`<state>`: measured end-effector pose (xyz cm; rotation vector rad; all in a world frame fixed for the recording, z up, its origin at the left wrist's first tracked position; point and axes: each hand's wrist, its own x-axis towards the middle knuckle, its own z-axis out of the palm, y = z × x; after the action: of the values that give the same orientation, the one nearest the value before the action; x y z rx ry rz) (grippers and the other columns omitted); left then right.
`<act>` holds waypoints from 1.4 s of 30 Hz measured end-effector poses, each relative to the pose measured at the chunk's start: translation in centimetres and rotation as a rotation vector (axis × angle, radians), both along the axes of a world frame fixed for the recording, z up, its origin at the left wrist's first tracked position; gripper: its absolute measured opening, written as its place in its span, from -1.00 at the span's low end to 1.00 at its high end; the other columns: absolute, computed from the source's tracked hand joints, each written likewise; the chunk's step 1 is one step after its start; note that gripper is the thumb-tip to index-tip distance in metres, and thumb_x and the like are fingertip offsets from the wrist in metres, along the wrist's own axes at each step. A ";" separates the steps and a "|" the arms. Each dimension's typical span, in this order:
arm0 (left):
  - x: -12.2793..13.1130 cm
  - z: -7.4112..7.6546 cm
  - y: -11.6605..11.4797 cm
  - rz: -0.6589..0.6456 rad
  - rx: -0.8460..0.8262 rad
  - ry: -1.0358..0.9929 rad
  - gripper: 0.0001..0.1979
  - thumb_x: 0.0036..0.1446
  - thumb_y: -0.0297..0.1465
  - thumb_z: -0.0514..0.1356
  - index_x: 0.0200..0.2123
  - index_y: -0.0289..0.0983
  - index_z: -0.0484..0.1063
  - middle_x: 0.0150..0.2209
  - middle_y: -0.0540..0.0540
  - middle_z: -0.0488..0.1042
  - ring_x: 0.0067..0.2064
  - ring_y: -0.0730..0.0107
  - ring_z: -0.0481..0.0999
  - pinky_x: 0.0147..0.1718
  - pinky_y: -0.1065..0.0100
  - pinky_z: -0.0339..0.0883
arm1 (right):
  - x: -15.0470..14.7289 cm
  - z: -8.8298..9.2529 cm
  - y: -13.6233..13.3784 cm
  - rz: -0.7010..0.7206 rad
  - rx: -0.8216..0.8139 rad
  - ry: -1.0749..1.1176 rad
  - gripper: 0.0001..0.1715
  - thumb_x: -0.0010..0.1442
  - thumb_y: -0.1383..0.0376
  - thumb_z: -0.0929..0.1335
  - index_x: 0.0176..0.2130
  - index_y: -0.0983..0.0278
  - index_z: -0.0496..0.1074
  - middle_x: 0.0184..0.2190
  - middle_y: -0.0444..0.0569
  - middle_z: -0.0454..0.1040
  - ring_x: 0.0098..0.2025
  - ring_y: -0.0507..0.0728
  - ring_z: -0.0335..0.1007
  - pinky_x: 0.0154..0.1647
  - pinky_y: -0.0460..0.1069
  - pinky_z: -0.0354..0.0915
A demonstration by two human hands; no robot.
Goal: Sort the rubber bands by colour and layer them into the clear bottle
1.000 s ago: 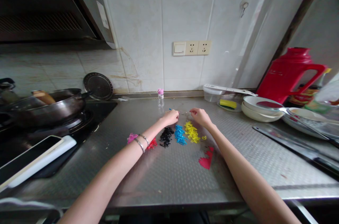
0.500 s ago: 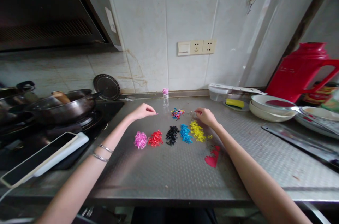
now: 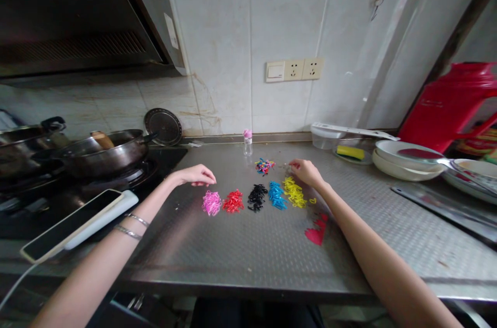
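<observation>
Starting at the left grip (image 3: 197, 175): palm down, fingers bent, hanging just past the far side of the pink bands (image 3: 212, 203), with no band showing at the tips. Can't tell from here if pinching something or not. Over now to the right grip (image 3: 306, 170): curled, tips pointing left, just beyond the yellow bands (image 3: 294, 192). Can't tell the hold here either, with the fingertips too small to read.

And now to the key relation: the mixed bands (image 3: 264, 166), heaped between the two grips. Lying left of the right grip's tips, and to the right of and a little farther back than the left grip. Clearly nearer the right. Showing no clear long axis, just a loose tangle of several colours.

Running across the bench (image 3: 217, 261) now: pink on the far left, red bands (image 3: 233, 202) just beside, then a wider gap, black bands (image 3: 257, 197), blue bands (image 3: 277, 195), and yellow right next to blue. Off to the right, lying apart, a single yellow band (image 3: 312, 200). Closer to the front edge, red scraps (image 3: 316, 234).

Farther out: standing upright behind the tangle, a clear bottle (image 3: 247, 149); away left, a phone (image 3: 72, 224) and a pan (image 3: 104, 160); away right, a sponge (image 3: 350, 152) and a red thermos (image 3: 450, 105).
</observation>
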<state>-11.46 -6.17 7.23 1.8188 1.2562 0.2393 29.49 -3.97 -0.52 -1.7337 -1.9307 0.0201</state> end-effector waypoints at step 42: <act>3.7 -8.4 7.8 0.547 0.468 -0.373 -0.63 -0.09 -0.13 0.11 -0.54 -0.37 0.40 -0.72 0.05 0.21 -0.68 0.61 0.13 -0.68 0.51 -0.06 | -6.5 1.0 1.9 0.381 -0.064 -0.166 -0.75 0.06 0.34 0.24 -0.27 0.18 0.45 -0.22 -0.07 0.43 -0.18 0.05 0.32 -0.17 -0.13 0.18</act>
<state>-7.71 1.64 -1.12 1.6465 1.4773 1.2036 22.98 -2.03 0.51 -1.4184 -2.3822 0.0794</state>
